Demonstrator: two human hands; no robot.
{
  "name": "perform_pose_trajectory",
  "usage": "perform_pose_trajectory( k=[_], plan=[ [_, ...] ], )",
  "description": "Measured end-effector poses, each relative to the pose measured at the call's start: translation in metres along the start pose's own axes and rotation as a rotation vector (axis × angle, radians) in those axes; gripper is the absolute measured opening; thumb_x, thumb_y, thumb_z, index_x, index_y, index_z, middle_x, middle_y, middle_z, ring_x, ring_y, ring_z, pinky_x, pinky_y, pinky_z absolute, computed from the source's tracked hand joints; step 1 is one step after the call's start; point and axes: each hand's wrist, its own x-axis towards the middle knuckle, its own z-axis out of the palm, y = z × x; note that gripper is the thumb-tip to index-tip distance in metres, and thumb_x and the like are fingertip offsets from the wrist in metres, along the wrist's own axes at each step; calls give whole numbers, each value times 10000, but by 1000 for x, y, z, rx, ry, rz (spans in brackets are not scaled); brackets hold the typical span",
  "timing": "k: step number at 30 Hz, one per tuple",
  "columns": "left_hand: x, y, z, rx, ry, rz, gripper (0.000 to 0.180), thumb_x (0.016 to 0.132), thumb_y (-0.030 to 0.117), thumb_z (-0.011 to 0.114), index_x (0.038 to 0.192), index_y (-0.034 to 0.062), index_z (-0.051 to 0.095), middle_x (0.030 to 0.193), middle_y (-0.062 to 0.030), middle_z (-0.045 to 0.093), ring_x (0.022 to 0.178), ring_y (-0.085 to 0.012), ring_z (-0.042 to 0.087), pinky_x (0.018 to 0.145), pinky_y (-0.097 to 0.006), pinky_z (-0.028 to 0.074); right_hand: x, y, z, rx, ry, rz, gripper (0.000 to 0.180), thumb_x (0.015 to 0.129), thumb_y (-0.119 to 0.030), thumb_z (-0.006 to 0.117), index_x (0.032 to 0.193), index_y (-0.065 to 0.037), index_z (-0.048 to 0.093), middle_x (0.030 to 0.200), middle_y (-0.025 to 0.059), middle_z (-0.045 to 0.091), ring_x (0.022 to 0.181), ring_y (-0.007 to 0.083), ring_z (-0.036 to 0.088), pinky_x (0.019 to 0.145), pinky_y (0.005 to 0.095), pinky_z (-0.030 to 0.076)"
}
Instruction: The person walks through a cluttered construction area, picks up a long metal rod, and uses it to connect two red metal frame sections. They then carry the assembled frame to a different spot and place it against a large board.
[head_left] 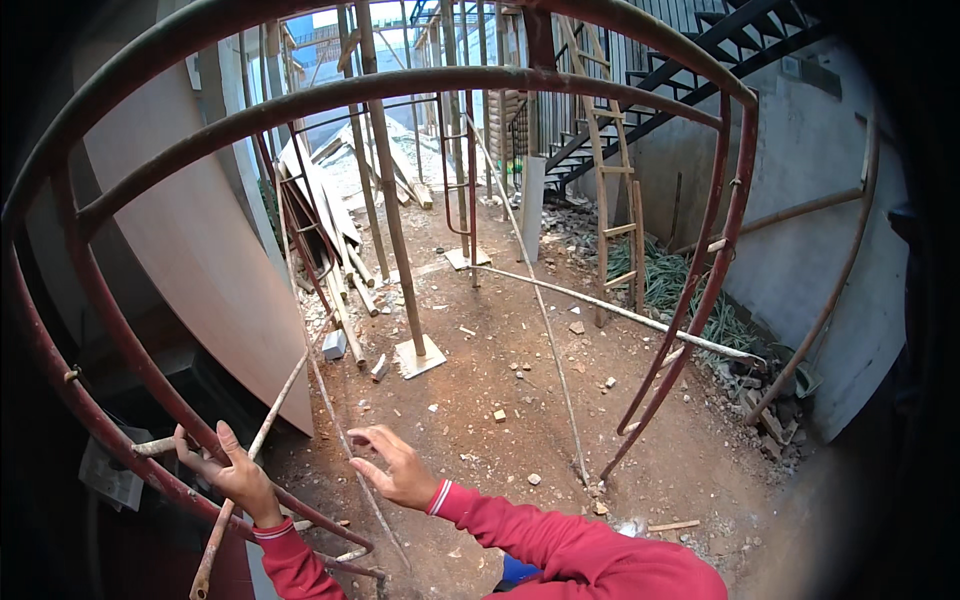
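A red, rust-marked tubular scaffold frame (125, 300) arches around me, its top bars crossing the upper view. My left hand (240, 485) is at its lower left tube, which runs between the thumb and the fingers; the grip is partly hidden. A pale diagonal brace rod (280, 405) passes behind this hand. To its right, my right hand (397, 472) hovers with bent fingers and the thumb apart, holding nothing. A thin rod (335, 420) slants just by its fingertips; whether they touch it, I cannot tell.
Another brace rod (610, 308) reaches toward the frame's right leg. Upright poles stand ahead, one on a square board (420, 357). A wooden ladder (612, 190), dark metal stairs (650, 95) and a grey wall lie right. Curved panel (190, 270) stands left. Rubble dots the dirt floor.
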Motion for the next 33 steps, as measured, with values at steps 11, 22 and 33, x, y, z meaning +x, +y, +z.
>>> perform_pose_trajectory(
  k=[11, 22, 33],
  plan=[
    [-7, 1, -4, 142, 298, 99, 618, 944, 136, 713, 1384, -130, 371, 761, -39, 561, 599, -70, 488, 525, -196, 397, -25, -5, -493, -885, 1022, 180, 700, 900, -339, 768, 1407, 24, 451, 1255, 128, 548, 1126, 215, 565, 939, 365, 457],
    [-38, 31, -33, 11, 270, 68, 368, 926, 191, 747, 1031, -70, 510, 674, -17, 496, 562, -85, 419, 518, -214, 351, -30, 2, -566, -623, 1006, 196, 473, 920, -252, 755, 1246, -18, 504, 862, 38, 610, 744, 106, 607, 609, 266, 509],
    [-105, 19, -138, -21, 110, -298, 329, 1013, 363, 605, 889, 65, 539, 712, 20, 441, 587, -56, 413, 518, -207, 309, -97, -45, -564, -520, 1062, 74, 443, 1020, -351, 584, 1301, -33, 455, 910, 62, 578, 752, 131, 566, 689, 288, 505]
  ],
)
